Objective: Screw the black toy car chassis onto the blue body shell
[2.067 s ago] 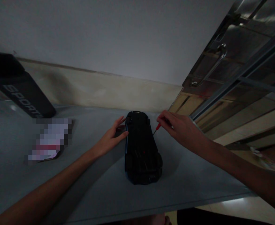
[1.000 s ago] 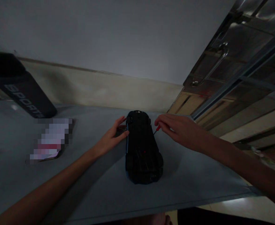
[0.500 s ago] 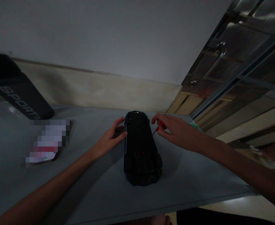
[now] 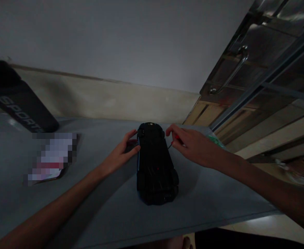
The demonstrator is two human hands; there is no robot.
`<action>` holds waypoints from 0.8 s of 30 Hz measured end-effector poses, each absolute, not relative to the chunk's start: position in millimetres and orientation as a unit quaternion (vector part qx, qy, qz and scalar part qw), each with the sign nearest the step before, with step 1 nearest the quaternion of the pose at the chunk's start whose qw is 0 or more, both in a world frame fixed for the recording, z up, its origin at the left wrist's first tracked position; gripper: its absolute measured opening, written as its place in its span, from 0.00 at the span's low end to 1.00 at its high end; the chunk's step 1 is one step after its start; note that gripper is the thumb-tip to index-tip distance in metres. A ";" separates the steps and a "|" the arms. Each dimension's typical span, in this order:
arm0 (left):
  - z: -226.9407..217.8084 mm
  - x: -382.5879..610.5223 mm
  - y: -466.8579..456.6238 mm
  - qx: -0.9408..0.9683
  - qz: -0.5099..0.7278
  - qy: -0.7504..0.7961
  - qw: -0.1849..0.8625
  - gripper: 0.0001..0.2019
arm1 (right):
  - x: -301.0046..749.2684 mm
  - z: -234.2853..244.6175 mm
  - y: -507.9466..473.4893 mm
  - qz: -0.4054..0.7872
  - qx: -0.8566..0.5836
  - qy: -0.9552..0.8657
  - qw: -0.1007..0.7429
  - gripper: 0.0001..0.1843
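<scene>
A toy car [image 4: 155, 155] lies upside down on the grey table, its black underside and wheels facing up. A strip of blue body shows along its left edge. My left hand [image 4: 122, 152] grips the car's left side, thumb on the near part and fingers farther up; some fingertips are hidden. At the car's right side, my right hand [image 4: 188, 143] is closed around the red handle of a small screwdriver [image 4: 177, 137]. Its thin dark shaft points down and left toward the car's right edge. Whether the tip touches the car I cannot tell.
A black bottle [image 4: 19, 100] marked SPORT leans in view at the far left. Near it lies a blurred-out flat object [image 4: 55, 152]. A green item [image 4: 215, 140] sits behind my right wrist. The wall [image 4: 115, 100] borders the table [image 4: 102, 204]; a metal door [image 4: 266, 52] stands right.
My right hand with the screwdriver has shifted very slightly left. The toy car and my left hand stay in place.
</scene>
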State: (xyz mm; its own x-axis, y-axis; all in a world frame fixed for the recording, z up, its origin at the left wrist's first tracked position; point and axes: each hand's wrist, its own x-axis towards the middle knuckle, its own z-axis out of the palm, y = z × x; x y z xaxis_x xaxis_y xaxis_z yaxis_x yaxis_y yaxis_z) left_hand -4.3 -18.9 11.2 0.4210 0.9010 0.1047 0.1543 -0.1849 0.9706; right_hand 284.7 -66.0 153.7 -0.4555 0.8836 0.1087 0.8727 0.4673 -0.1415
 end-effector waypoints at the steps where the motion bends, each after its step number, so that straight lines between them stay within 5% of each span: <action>1: 11.0 -4.0 -18.9 0.676 0.370 0.391 0.503 0.44 | 284.8 153.7 -65.9 0.022 -0.523 -0.849 0.079 0.12; 24: 11.8 -3.5 -20.2 0.671 0.376 0.385 0.510 0.41 | 290.1 146.5 -59.1 0.045 -0.525 -0.843 0.103 0.11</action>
